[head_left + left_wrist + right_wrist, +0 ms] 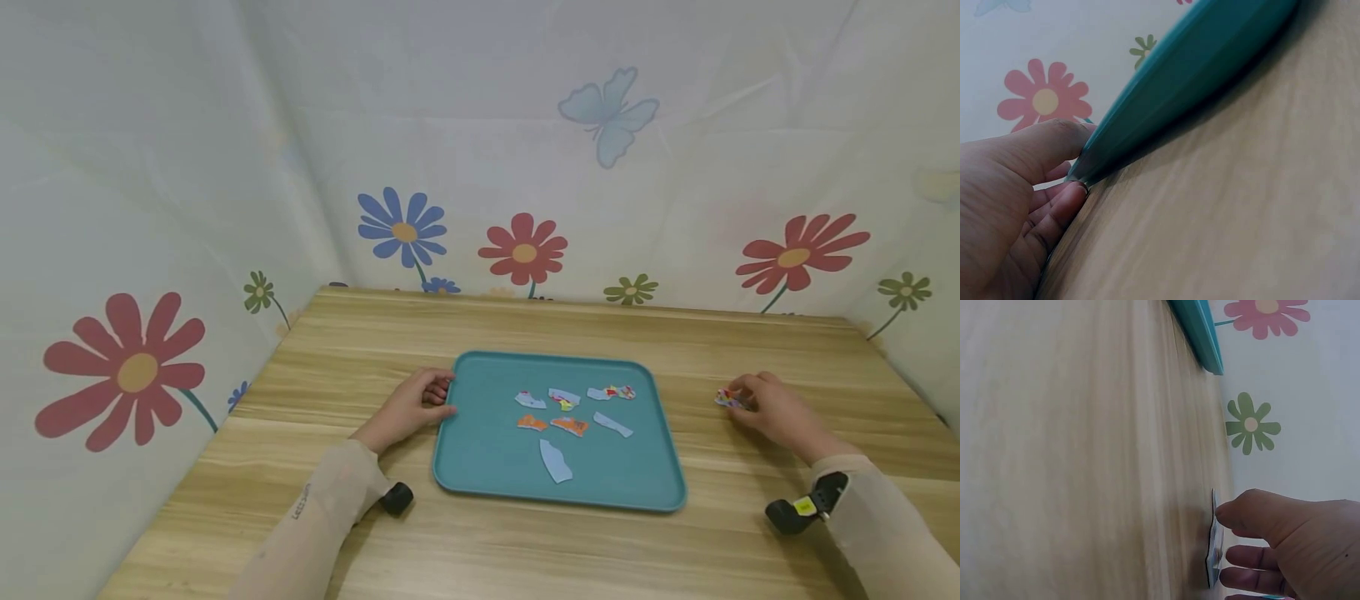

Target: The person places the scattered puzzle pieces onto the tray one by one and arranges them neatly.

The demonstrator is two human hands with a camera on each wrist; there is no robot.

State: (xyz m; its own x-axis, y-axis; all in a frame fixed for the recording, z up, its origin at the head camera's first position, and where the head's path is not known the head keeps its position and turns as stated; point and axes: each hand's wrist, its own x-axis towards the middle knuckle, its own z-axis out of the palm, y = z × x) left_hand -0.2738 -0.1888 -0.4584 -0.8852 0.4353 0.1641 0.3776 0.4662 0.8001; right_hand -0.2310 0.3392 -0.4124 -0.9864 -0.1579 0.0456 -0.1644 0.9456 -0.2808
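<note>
In the head view a teal tray (495,487) lies on the wooden table. My left hand (408,408) grips its left rim; in the left wrist view the thumb (1063,139) and curled fingers (1063,212) meet at the tray's edge. To the right of the tray, my right hand (776,414) pinches a small, colourful torn card piece (727,398) close over the table. Seen edge-on in the right wrist view, this card piece (1213,550) has the thumb (1235,515) against it and fingers beside it.
Several torn pieces lie apart on the tray, among them an orange piece (532,423), a long pale piece (555,461) and a multicoloured piece (611,392). Behind the wooden table (570,554) hangs a flower-printed curtain (697,183).
</note>
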